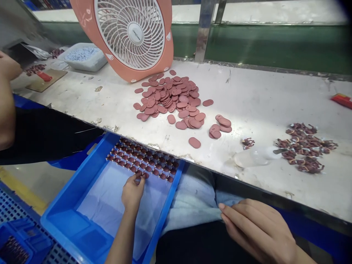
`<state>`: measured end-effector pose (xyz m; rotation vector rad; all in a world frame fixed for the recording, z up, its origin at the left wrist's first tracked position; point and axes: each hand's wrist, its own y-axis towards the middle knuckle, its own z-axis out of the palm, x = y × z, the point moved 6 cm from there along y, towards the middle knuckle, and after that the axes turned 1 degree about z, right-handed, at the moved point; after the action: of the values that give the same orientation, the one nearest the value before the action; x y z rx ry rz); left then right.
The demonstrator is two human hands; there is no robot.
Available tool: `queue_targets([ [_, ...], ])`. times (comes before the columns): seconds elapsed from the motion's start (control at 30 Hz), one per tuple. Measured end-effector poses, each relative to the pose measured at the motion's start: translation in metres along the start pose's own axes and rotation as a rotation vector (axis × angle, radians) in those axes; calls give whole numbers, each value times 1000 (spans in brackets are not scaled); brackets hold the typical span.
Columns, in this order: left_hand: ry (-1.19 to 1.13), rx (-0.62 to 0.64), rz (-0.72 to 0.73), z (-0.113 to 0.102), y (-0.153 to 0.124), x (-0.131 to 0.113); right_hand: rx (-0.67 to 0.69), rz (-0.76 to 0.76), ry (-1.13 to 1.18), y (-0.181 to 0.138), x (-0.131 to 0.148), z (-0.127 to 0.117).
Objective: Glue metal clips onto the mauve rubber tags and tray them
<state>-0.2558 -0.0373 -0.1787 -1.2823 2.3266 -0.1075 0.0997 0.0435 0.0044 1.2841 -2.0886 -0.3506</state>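
Observation:
My left hand [132, 190] reaches into a blue tray [82, 190] on my lap, its fingers pinched on a small brown piece at the near edge of the rows of brown pieces [143, 159]. Those pieces stand in neat rows at the tray's far end on a pale blue sheet. My right hand [255, 227] rests on my lap at the lower right, fingers stretched out and holding nothing. On the white bench above lies a heap of reddish-brown oval tags [172, 99].
A pink fan [132, 35] stands behind the heap. A pile of dark brown trimmings [302, 146] and a clear bottle [254, 156] lie on the bench [261, 99] at right. Another person's arm [7, 106] is at far left. A white tub [82, 57] sits at back left.

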Motion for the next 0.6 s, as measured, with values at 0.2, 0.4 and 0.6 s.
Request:
queue_targets([
  [0.2, -112, -329, 244, -32, -26, -38, -142, 116, -70, -5, -13, -28],
  [0.4, -199, -521, 962, -67, -86, -172, -381, 542, -259, -2, -58, -45],
  [0.6, -277, -104, 1338, -57, -109, -236, -279, 648, -54, 19, -80, -28],
])
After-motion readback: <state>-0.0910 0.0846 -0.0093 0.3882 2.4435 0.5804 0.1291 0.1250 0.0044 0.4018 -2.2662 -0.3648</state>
